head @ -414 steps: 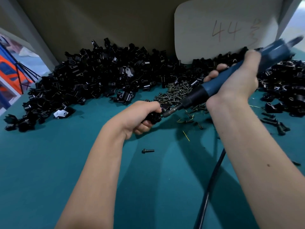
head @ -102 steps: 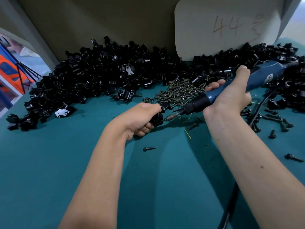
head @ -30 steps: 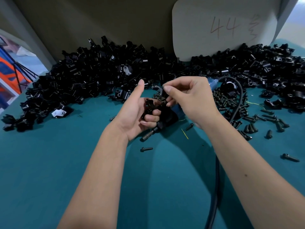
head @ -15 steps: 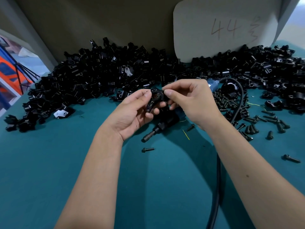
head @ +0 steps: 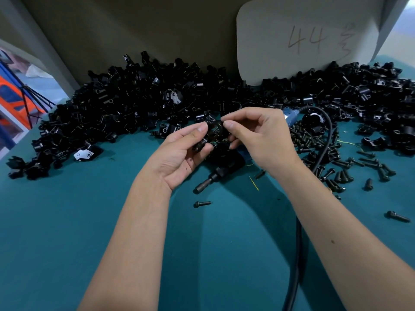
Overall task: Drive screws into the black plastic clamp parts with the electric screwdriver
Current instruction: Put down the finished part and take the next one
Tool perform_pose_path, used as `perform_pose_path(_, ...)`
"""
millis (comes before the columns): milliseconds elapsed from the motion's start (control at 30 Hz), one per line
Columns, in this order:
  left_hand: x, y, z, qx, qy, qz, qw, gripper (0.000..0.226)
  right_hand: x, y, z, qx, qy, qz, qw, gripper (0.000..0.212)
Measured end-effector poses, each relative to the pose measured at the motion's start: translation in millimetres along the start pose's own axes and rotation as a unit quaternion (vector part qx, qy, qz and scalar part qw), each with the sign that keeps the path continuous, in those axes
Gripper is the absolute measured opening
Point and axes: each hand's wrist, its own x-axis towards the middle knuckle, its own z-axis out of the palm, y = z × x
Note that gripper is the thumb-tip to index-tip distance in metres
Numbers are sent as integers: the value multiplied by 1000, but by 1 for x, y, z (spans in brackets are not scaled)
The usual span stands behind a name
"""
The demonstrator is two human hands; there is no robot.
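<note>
Head view: both hands meet just above the middle of the frame, over a teal tabletop [head: 67, 232]. The left hand [head: 179, 153] is palm up, its thumb and curled fingers [head: 203, 129] pinching a black plastic clamp part [head: 214, 131]. The right hand [head: 260, 140] closes on the same clamp part from the 3 o'clock side, thumb and forefinger pinched on its upper edge. How the smaller pieces between the fingers fit together is too dark to tell.

Directly under the hands, at 6 o'clock from the clamp part, the electric screwdriver [head: 221, 169] lies on the tabletop with no hand on it. Its metal bit end points toward 7 o'clock, its blue body runs up toward 2 o'clock behind the right hand, and its black cable [head: 297, 243] loops round and leaves at the bottom edge.

A single screw [head: 202, 203] lies at 6 o'clock from the bit. A scatter of loose screws [head: 314, 140] spreads at 3 o'clock from the right hand. A long heap of black clamp parts [head: 134, 104] fills the far side from 9 o'clock to 3 o'clock. A pale board marked "44" [head: 303, 39] leans at 1 o'clock behind the heap.
</note>
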Motion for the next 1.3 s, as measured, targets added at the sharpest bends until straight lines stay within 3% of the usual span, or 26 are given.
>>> perform_pose_path(200, -1, -3, 5, -21, -6, -12, 1000, 17, 1, -1, 1, 27, -20, -7, 999, 5)
perform_pose_path(1300, -1, -4, 1, -49, 1, -22, 999, 19, 0, 0, -5, 21, -49, 10, 999, 9)
